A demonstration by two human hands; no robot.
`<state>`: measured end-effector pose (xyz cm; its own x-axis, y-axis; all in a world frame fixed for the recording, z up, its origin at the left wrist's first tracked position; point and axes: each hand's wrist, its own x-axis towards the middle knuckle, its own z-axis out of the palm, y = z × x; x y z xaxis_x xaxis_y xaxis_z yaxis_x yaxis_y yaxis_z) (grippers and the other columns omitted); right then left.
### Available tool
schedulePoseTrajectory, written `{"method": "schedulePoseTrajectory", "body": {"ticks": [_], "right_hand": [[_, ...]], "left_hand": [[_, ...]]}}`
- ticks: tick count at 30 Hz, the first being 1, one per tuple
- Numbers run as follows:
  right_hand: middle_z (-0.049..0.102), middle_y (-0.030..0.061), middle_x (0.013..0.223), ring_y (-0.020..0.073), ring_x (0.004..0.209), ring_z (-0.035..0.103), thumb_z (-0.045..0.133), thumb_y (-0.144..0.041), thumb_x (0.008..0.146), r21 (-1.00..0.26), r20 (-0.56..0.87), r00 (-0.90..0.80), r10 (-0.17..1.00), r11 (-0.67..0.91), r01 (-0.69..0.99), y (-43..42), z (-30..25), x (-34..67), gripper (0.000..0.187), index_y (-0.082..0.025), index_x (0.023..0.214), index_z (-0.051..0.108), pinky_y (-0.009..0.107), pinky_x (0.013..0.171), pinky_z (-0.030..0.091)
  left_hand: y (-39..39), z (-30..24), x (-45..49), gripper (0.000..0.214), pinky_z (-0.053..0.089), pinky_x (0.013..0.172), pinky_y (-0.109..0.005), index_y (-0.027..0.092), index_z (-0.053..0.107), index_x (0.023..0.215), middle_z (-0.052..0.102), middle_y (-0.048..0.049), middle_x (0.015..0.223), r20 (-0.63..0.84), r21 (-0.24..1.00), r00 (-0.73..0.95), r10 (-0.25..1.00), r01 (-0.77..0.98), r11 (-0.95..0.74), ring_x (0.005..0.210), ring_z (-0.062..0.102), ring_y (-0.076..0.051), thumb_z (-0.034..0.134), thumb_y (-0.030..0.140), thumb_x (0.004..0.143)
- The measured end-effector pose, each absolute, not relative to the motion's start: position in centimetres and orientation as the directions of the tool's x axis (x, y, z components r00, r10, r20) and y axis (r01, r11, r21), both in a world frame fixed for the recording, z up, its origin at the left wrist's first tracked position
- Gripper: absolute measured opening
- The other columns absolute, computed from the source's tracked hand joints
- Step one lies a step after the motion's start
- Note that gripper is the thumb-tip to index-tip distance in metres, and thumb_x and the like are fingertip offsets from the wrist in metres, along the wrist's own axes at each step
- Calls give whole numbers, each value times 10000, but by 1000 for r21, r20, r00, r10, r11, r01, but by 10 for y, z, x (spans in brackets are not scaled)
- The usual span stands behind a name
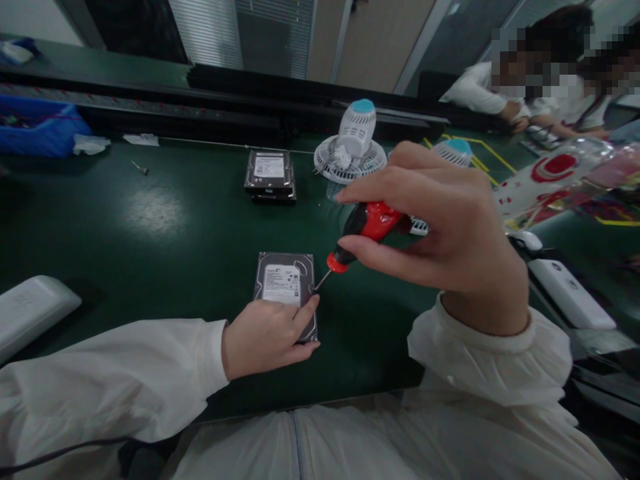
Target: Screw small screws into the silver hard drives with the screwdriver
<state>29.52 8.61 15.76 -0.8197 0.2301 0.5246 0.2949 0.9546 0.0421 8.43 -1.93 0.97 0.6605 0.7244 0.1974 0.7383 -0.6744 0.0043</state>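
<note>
A hard drive (283,281) lies flat on the dark green table (165,220) right in front of me. My left hand (267,337) rests on its near edge, fingers curled over the corner and gripping it. My right hand (440,227) is raised above and to the right, pinching a red-and-black screwdriver (363,233) between thumb and fingers. The screwdriver's thin metal tip points down-left and reaches the drive's right edge, close to my left fingertips.
A stack of two more hard drives (270,175) lies farther back. Small white fans (353,147) with teal caps stand behind my right hand. White devices lie at the left edge (30,310) and at right (570,293). A blue bin (40,127) is far left. Other people sit at top right.
</note>
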Motion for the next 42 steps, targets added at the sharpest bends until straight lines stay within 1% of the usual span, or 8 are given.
{"method": "schedulePoseTrajectory", "body": {"ticks": [2,4,7,12,17,25,35,42], "right_hand": [[600,47,803,166,787,473,632,-328,927,36,523,-819,235,954,296,86,158,295,274,-115,1100,642,344,658,371],[613,57,835,174,809,480,610,-289,921,29,495,-839,224,962,273,86,158,295,292,-95,1136,639,368,718,399],[622,47,874,175,829,490,582,-296,924,40,477,-850,225,960,277,87,159,294,295,-131,1166,616,381,785,418],[625,27,824,154,794,485,615,-309,922,63,535,-821,200,959,275,89,156,295,262,-140,1122,621,342,721,403],[614,25,796,145,779,488,641,-291,896,16,558,-810,183,973,230,90,155,296,215,-132,1039,632,335,715,400],[618,38,845,162,819,499,642,-302,892,20,580,-792,191,969,248,89,156,299,253,-134,1082,650,352,749,406],[621,41,806,171,819,490,633,-286,891,9,577,-791,204,967,256,88,156,297,177,-143,995,632,358,739,415],[634,64,817,165,819,472,635,-279,887,10,567,-802,190,971,237,88,156,297,234,-82,1012,657,373,742,409]], "left_hand": [[-19,10,84,651,520,489,-345,50,628,1378,771,-101,811,194,9,662,724,736,-676,622,718,-242,586,541,952],[-19,9,84,649,521,488,-350,52,624,1384,769,-95,803,193,14,662,724,736,-677,620,718,-245,586,536,953],[-19,10,84,646,523,494,-351,49,625,1380,769,-96,803,200,16,661,724,736,-677,625,720,-246,589,532,952],[-20,10,85,645,509,479,-343,50,631,1371,762,-89,783,204,14,652,730,744,-668,613,717,-244,606,532,942],[-20,9,85,648,504,483,-339,47,616,1381,765,-91,799,197,21,661,724,736,-677,625,719,-239,589,534,955],[-20,10,83,645,511,488,-344,45,610,1384,764,-90,802,194,32,653,732,741,-670,628,718,-238,589,529,958],[-19,14,85,669,510,488,-341,40,610,1396,767,-106,792,176,15,653,737,747,-665,625,719,-248,582,543,956],[-20,15,86,678,525,506,-347,35,592,1413,771,-110,804,140,33,644,752,756,-653,657,731,-253,578,538,959]]}}
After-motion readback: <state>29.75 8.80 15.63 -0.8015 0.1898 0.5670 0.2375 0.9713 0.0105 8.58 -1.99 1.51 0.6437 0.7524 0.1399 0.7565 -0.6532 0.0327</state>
